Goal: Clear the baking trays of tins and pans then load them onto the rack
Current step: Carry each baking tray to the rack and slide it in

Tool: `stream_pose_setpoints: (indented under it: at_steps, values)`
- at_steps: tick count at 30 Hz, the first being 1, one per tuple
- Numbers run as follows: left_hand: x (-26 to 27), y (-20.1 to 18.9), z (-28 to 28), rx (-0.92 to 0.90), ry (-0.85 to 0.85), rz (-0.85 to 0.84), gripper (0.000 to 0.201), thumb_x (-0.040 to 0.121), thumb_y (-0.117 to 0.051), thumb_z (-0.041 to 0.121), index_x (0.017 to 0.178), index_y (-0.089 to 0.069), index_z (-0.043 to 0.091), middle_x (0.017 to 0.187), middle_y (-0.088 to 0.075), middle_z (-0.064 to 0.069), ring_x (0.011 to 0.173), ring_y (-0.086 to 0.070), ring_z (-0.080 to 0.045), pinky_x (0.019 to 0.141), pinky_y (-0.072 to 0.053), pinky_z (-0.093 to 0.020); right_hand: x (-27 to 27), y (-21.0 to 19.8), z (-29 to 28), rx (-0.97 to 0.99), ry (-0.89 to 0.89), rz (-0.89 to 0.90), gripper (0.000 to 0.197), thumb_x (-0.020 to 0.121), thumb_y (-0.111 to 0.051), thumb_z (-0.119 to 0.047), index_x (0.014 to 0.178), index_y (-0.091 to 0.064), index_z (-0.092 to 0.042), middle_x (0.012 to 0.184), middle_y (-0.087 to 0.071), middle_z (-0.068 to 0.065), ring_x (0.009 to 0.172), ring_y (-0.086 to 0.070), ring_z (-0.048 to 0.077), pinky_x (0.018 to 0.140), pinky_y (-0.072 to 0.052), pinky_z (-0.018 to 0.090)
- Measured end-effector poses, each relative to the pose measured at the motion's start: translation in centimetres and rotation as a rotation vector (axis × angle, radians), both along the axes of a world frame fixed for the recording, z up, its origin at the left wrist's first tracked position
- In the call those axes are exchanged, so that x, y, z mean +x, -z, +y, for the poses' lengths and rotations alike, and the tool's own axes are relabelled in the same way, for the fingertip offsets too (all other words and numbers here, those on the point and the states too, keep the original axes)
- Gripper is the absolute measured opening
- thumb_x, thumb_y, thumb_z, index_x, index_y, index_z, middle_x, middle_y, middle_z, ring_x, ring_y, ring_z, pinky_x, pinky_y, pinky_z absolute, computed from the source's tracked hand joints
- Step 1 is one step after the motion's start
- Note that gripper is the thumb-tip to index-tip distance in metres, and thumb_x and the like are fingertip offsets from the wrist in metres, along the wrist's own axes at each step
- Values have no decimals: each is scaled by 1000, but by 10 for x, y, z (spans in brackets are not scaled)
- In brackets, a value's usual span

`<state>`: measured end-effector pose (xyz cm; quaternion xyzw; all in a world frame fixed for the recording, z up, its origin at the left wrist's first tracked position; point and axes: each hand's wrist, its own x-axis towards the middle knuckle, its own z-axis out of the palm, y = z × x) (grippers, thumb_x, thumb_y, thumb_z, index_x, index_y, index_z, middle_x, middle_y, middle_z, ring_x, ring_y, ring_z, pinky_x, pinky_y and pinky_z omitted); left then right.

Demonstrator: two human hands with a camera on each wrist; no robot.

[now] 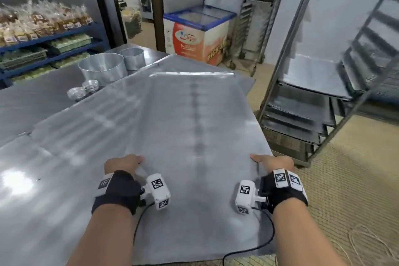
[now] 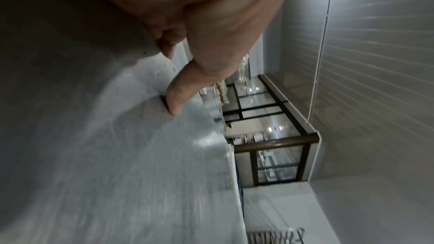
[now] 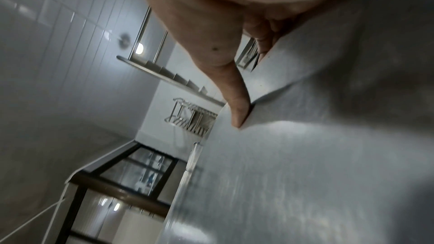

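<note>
A large, bare grey baking tray (image 1: 194, 119) stretches away from me, its right side hanging past the table toward the rack (image 1: 278, 84). My left hand (image 1: 124, 163) grips the tray's near edge on the left. My right hand (image 1: 272, 161) grips its near right corner. In the left wrist view the thumb (image 2: 178, 97) presses on top of the tray (image 2: 117, 155), with fingers curled beneath. The right wrist view shows the same hold, thumb (image 3: 237, 108) on the tray (image 3: 305, 164). Several trays (image 1: 298, 119) sit on the rack's lower rungs.
On the steel table (image 1: 26, 110) to the left stand a large round pan (image 1: 102, 67), a smaller one (image 1: 132, 57) and small foil tins (image 1: 83, 90). Another tray (image 1: 183, 61) lies under the held one. A chest freezer (image 1: 198, 34) and a second rack (image 1: 257, 17) stand behind.
</note>
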<state>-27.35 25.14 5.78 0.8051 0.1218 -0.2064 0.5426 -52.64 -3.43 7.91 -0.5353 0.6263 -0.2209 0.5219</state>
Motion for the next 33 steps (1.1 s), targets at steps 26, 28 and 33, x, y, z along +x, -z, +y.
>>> stream_pose_setpoints:
  at_steps: [26, 28, 33]
  values:
    - [-69, 35, -454, 43, 392, 15, 67, 44, -86, 24, 103, -70, -3, 95, -72, -14, 81, -70, -28, 71, -61, -38, -187, -6, -261, 44, 597, 17, 46, 60, -93, -20, 69, -50, -7, 92, -65, 18, 78, -64, 32, 71, -52, 37]
    - [-81, 32, -475, 17, 357, 23, 85, 28, -84, 22, 107, -69, -6, 101, -74, -20, 87, -73, -34, 79, -62, -49, -196, -7, -277, 52, 610, -4, 43, 59, -93, -19, 71, -54, -5, 90, -67, 18, 77, -66, 32, 73, -55, 39]
    - [-120, -5, -506, 39, 422, 49, 23, 82, -78, 9, 94, -64, -4, 94, -62, -15, 68, -55, -26, 71, -44, -33, -211, -10, -315, 47, 605, -11, 36, 64, -91, -17, 72, -60, 0, 70, -64, 11, 60, -61, 21, 58, -47, 28]
